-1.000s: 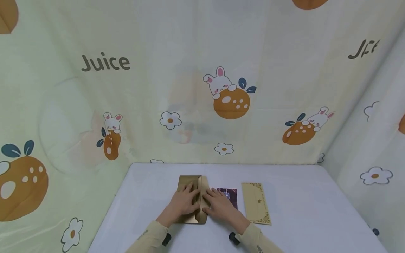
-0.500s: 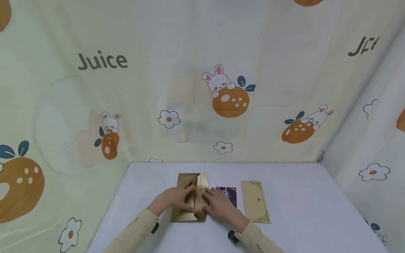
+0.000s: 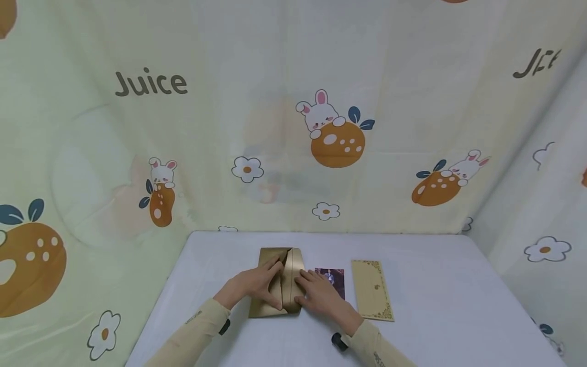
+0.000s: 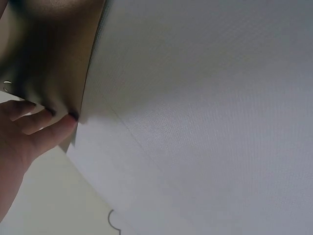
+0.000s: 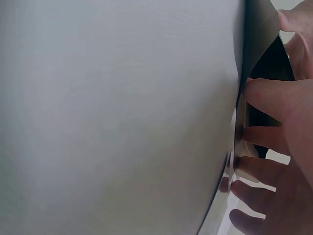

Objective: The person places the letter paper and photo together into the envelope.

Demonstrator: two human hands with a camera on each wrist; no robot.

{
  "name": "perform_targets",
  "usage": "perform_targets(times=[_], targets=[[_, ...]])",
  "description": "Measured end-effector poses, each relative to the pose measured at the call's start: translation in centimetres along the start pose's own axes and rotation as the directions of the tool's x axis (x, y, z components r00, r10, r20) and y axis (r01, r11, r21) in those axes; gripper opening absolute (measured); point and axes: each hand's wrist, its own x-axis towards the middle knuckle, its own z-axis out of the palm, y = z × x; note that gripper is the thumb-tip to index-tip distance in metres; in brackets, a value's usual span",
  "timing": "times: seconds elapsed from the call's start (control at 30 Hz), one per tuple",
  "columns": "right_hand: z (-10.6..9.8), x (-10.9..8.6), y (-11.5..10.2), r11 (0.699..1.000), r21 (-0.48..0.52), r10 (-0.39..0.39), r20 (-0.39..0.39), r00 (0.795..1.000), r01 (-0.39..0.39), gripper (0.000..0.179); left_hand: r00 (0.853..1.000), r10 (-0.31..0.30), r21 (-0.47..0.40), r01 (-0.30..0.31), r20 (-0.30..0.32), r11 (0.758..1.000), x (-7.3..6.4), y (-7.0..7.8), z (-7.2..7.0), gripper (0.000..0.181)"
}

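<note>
A gold envelope point(image 3: 289, 285) lies on the table with its flap point(image 3: 295, 262) folded out to the right. My left hand point(image 3: 260, 283) arches over the envelope, thumb and fingers spread along the edge of its mouth and pinching that edge up. A dark gap point(image 5: 269, 68) shows inside the mouth in the right wrist view. My right hand point(image 3: 321, 294) rests with extended fingers on the flap's right border. Beside it, partly under that hand, lies a small dark photo point(image 3: 338, 280). In the left wrist view, left fingertips point(image 4: 68, 122) touch the envelope's brown surface point(image 4: 78, 58).
To the right of the photo, a cream card point(image 3: 370, 288) with ornate gold corners lies flat. A white cloth covers the table point(image 3: 449, 295). Behind it hangs a curtain point(image 3: 390, 204) printed with rabbits and oranges.
My left hand has shifted from lying flat across the envelope to arching at its mouth, which now gapes wider. My right hand stays on the flap. The photo and card have not moved.
</note>
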Motion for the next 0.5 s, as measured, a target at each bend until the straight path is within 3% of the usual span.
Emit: perform_targets(times=[0.33,0.5], targets=[[0.03,-0.12,0.15,0.998,0.053,0.021,-0.023,1.000,-0.019,0.053,1.000,-0.006,0.047,0.005,0.006,0.999,0.09,0.40,-0.07,0.099],[-0.23,-0.37,0.19,0.997,0.071,0.041,-0.046,0.998,-0.037,0.054,1.000,-0.026,0.040,0.026,0.008,0.999,0.02,0.67,-0.14,0.096]])
